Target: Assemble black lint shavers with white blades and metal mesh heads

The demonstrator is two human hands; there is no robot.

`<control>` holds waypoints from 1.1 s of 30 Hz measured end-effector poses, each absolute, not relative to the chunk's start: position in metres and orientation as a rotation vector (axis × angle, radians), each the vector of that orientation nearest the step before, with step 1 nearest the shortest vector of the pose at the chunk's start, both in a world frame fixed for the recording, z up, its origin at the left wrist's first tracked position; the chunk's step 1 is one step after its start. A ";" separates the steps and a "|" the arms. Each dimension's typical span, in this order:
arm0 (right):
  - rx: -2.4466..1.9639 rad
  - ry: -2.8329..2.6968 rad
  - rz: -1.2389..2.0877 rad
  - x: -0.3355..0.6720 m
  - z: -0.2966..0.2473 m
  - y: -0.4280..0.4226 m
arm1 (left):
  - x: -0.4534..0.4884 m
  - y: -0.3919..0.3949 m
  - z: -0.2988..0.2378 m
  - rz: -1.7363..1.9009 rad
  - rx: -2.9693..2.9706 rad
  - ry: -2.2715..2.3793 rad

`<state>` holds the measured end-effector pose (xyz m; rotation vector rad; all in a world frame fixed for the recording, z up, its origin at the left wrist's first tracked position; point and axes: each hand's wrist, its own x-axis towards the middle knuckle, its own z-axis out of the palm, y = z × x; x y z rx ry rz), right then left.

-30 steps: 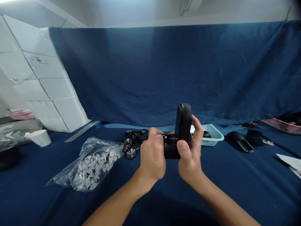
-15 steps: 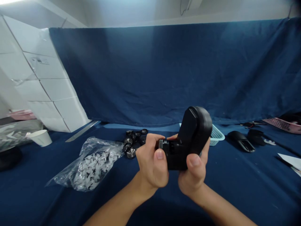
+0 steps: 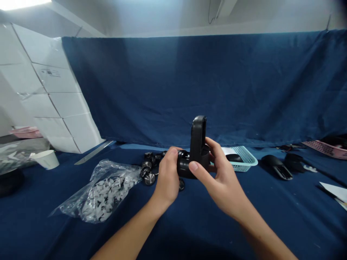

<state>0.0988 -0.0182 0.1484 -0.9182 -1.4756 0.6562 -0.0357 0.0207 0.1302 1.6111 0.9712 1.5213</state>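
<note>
Both hands hold one black plastic part (image 3: 196, 146) above the blue cloth. It has an upright flat arm and a round barrel at its base. My left hand (image 3: 166, 178) is closed round the barrel end on the left. My right hand (image 3: 221, 182) grips the base from the right, thumb across the front. A small dark disc (image 3: 181, 185) lies on the cloth just under my left hand. A pile of round black and silver discs (image 3: 150, 166) lies just left of the hands.
A clear bag of small white pieces (image 3: 104, 191) lies at left. A teal basket (image 3: 242, 159) sits behind the hands. Black shell parts (image 3: 278, 166) lie at right, a pink tray (image 3: 325, 148) far right. A paper cup (image 3: 46, 159) and white boxes (image 3: 59, 104) stand at left.
The black part was tipped broadside towards me half a second ago; now it stands edge-on and upright, shifted a little left. My right thumb moved from under it onto its front.
</note>
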 end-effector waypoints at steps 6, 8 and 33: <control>-0.904 -1.439 0.791 0.123 0.163 -0.018 | -0.046 0.019 0.148 1.348 1.875 1.052; -0.906 -1.435 0.809 0.128 0.168 -0.019 | -0.048 0.017 0.153 1.275 1.918 1.084; -1.008 -1.685 0.569 0.134 0.161 -0.017 | -0.065 0.016 0.162 1.880 2.121 0.985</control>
